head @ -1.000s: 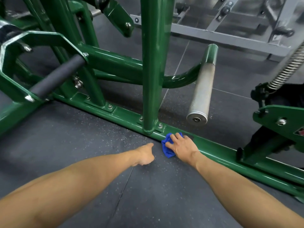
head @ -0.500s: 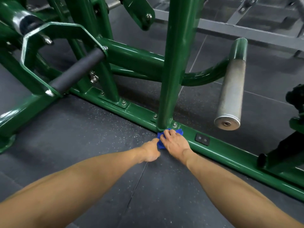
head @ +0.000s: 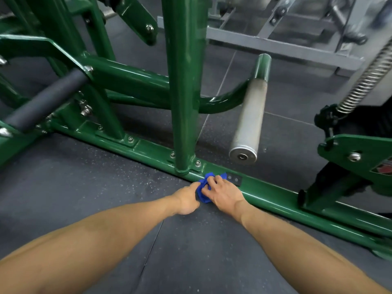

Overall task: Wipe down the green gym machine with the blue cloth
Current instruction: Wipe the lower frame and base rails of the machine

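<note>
The green gym machine [head: 148, 85] fills the upper half of the head view, and its low base rail [head: 275, 198] runs diagonally across the floor. A crumpled blue cloth [head: 203, 185] lies against that rail just right of the upright post [head: 184, 102]. My right hand [head: 222, 192] grips the cloth from above, fingers curled into it. My left hand [head: 187, 200] is right beside it, fingers curled, touching the cloth's left edge; whether it pinches the cloth is hidden.
A silver weight peg [head: 248, 124] juts toward me right of the post. A black foam handle [head: 42, 105] sticks out at the left. A coil spring [head: 367, 79] and green bracket [head: 360, 158] stand at the right. Grey frames [head: 275, 43] lie behind. Dark rubber floor [head: 84, 187].
The cloth has bunched up from flat under my right palm into a wad in my curled fingers. My left hand has come up to meet it, and the view has shifted.
</note>
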`<state>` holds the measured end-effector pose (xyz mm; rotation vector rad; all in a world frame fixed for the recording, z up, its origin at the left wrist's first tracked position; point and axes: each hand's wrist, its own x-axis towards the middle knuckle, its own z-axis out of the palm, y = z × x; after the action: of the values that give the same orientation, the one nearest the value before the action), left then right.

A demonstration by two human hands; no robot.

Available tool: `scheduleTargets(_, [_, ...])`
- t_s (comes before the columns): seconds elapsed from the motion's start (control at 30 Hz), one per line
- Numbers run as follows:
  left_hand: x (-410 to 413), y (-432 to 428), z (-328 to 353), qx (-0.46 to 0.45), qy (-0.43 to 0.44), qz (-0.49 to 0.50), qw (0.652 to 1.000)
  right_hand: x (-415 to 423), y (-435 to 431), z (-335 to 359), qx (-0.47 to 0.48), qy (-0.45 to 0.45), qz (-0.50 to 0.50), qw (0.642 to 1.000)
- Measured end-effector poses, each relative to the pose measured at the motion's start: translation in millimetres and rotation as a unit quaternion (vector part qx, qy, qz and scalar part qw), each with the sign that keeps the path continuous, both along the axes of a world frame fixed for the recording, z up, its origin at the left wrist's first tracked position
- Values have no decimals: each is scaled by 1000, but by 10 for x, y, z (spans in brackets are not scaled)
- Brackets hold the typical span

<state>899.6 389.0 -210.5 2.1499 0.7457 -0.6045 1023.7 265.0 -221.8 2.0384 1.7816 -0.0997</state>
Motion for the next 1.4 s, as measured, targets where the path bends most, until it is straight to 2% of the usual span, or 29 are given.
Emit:
scheduleTargets(0.4, [541,-583,86,8,-5,-84,996,257,-767,106,-46,22,-85,995])
scheduleTargets(0.53, [592,-716,73,29,-10,-138,990,360,-1024,118,-47,32,-126,990])
scheduleTargets(0.6, [593,-763,38,53,-9,-183,982,414,-1136,119,-52,29,-146,987])
scheduleTargets(0.73, [613,-847,16,159,9,-269,950,480,-1382,109,-53,28,-196,979])
scheduleTargets(0.9, [705,-1015,32,193,12,-329,924,565,-1790,115,-58,11,-253,966])
scheduleTargets(1.0, [747,-1113,-3,227,-1,-364,904,597,-2071,120,-67,21,-251,965])
scheduleTargets(1.13, [815,-1212,0,232,8,-389,891,532,-2187,40,-80,22,-257,963])
scheduleTargets(1.4, [804,-1236,64,235,15,-440,867,475,-1609,157,-111,-22,-310,944])
